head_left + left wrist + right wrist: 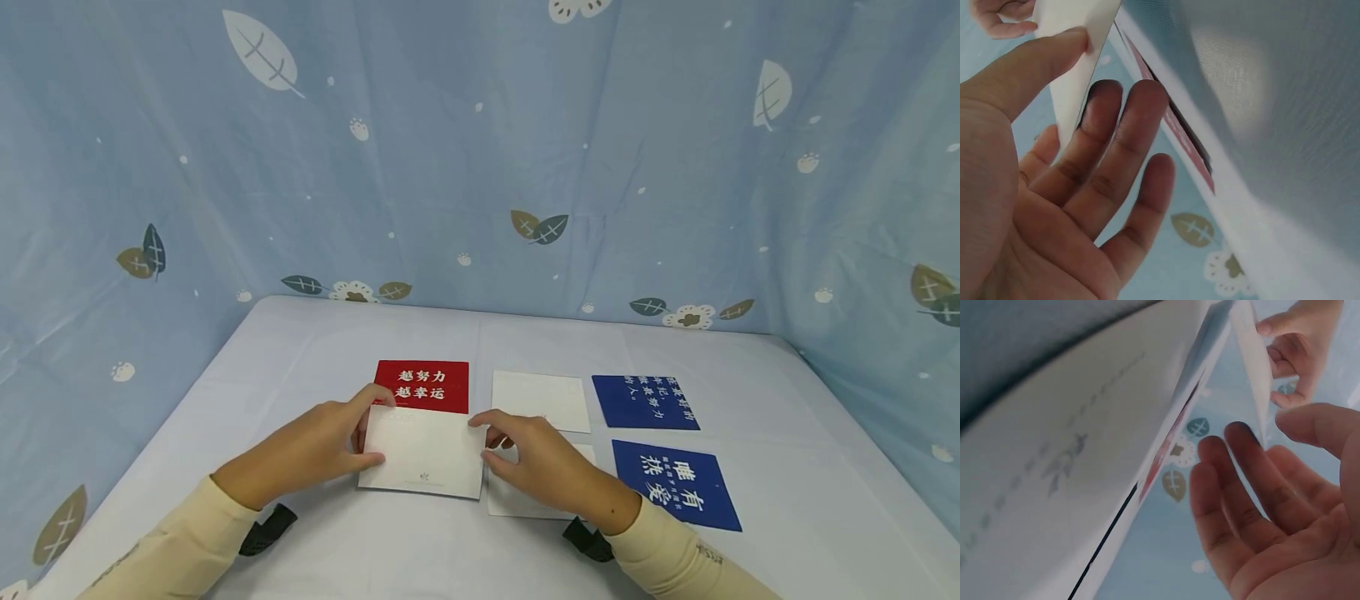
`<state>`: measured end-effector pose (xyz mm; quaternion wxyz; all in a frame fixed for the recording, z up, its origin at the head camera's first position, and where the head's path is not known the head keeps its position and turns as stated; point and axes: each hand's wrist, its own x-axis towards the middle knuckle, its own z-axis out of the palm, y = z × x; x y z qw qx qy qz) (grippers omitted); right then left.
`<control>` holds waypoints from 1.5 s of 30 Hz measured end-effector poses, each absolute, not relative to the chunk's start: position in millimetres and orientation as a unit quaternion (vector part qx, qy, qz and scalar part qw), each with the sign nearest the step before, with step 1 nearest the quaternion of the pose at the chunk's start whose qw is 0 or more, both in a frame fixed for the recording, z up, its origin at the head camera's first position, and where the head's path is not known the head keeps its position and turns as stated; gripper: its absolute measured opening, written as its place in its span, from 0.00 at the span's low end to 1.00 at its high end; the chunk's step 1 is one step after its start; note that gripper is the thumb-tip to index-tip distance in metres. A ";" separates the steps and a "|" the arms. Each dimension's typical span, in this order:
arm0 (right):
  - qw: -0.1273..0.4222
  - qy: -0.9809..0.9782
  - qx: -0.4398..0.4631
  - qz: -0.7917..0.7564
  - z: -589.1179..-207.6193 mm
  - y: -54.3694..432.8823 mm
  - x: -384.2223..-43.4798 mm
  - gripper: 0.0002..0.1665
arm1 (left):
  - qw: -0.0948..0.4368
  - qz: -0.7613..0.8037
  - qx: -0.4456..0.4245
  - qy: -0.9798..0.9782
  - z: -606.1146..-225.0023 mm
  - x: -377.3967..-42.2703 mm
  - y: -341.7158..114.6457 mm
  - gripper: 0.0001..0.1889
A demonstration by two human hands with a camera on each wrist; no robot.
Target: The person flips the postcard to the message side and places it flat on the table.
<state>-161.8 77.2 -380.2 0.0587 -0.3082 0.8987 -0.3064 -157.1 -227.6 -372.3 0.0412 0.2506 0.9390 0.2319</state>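
Note:
A white card (423, 450) with a small grey print near its lower edge is raised off the table. My left hand (326, 437) pinches its left edge, thumb on the near face. In the left wrist view, the thumb (1054, 56) presses that face, with fingers behind the card (1082, 69). My right hand (540, 462) holds the right edge between thumb and fingers, also visible in the right wrist view beside the card (1252, 356). Just beyond lies a red card (431, 385) with white characters; the held card may hide its near edge.
Two white cards lie to the right, one farther back (538, 400) and one nearer (517, 496), partly under my right hand. Farther right are two blue cards with white characters, a far one (637, 408) and a near one (705, 475). A white cloth covers the table (337, 550).

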 end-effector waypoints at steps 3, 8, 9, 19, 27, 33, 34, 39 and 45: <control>0.071 0.904 -0.306 -0.290 -381.2 76.8 -161.4 0.26 | 0.049 0.236 0.253 0.937 -373.2 -157.1 -227.7 0.36; 0.078 0.909 -0.317 -0.260 -383.0 77.2 -160.2 0.30 | 0.058 0.244 0.255 0.934 -373.7 -157.4 -228.1 0.36; 0.077 0.910 -0.321 -0.252 -383.2 77.3 -159.9 0.31 | 0.061 0.245 0.254 0.934 -374.0 -157.5 -228.2 0.36; 0.033 0.927 -0.328 -0.178 -385.8 77.4 -156.5 0.26 | 0.070 0.241 0.243 0.937 -380.1 -157.5 -227.8 0.34; 0.011 0.920 -0.377 -0.105 -384.4 76.8 -152.7 0.26 | 0.068 0.232 0.238 0.941 -378.5 -157.7 -227.5 0.34; 0.052 0.897 -0.437 -0.051 -385.4 78.2 -149.3 0.30 | 0.073 0.223 0.236 0.943 -379.1 -157.4 -228.0 0.34; 0.053 0.895 -0.439 -0.051 -385.6 78.2 -149.0 0.30 | 0.073 0.221 0.236 0.943 -379.3 -157.5 -228.1 0.33; 0.065 0.893 -0.442 -0.054 -386.2 77.9 -148.8 0.29 | 0.079 0.217 0.236 0.944 -380.5 -157.9 -228.6 0.33; 0.077 0.891 -0.445 -0.049 -387.7 78.0 -148.9 0.30 | 0.080 0.219 0.240 0.942 -382.2 -157.3 -229.4 0.32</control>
